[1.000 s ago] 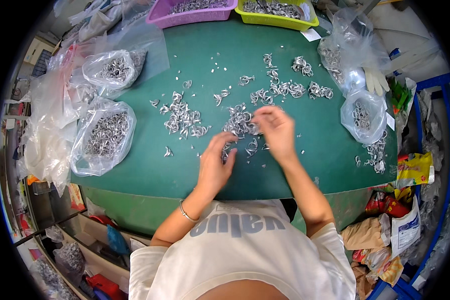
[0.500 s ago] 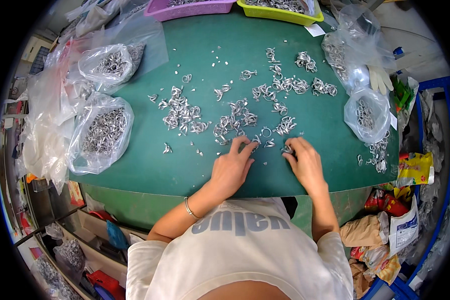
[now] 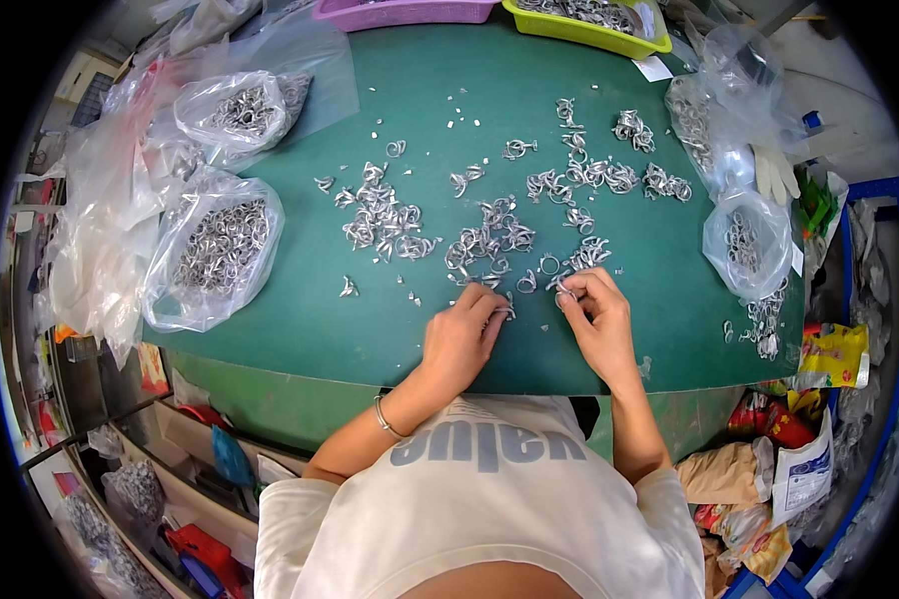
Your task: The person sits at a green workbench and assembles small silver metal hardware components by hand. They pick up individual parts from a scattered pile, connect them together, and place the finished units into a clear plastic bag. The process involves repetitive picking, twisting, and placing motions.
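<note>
The left hand (image 3: 461,337) pinches a metal piece (image 3: 510,308), the right hand (image 3: 601,321) grips a ring (image 3: 566,294), loose ring piles (image 3: 378,218) remain centrally, and the near-left bag (image 3: 258,283) already holds many.

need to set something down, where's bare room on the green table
Mostly bare table patches: between the nearer left bag and left hand, along the front edge; between the right hand and the far right ring cluster; and just below the purple basket. Crowded: the middle, heaped with metal rings.
</note>
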Demonstrator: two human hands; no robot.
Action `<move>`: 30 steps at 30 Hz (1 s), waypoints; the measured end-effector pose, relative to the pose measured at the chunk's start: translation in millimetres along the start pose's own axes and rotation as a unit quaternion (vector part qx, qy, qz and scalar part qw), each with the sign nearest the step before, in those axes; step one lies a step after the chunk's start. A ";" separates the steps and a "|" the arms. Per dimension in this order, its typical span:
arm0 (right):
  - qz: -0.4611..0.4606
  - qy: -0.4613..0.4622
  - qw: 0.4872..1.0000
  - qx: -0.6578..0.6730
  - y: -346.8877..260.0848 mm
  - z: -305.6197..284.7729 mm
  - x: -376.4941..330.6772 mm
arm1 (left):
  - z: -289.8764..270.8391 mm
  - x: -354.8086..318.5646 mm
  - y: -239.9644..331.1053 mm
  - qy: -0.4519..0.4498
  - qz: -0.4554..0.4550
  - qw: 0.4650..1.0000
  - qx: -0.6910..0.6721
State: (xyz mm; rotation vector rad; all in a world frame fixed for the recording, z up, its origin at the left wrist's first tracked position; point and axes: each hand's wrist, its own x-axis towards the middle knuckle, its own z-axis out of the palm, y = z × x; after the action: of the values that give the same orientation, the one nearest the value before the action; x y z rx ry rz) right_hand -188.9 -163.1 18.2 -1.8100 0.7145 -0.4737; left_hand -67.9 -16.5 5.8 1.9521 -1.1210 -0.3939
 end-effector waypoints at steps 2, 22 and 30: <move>-0.028 -0.012 0.999 -0.032 -3.9 8.6 0.9 | -2.0 0.5 5.2 -0.012 -0.012 1.000 -0.004; -0.099 -0.090 0.979 -0.155 -11.3 27.7 -8.9 | -9.4 0.2 -3.6 0.031 -0.105 0.976 -0.186; -0.152 -0.084 0.965 -0.198 0.8 37.0 -9.1 | -12.9 -2.4 -5.8 0.048 -0.116 0.972 -0.199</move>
State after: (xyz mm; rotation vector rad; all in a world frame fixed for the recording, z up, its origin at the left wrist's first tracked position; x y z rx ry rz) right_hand -172.6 -131.2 5.1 -2.3234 0.4325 -0.3870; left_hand -58.0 -6.5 8.8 1.7246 -0.6891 -0.5924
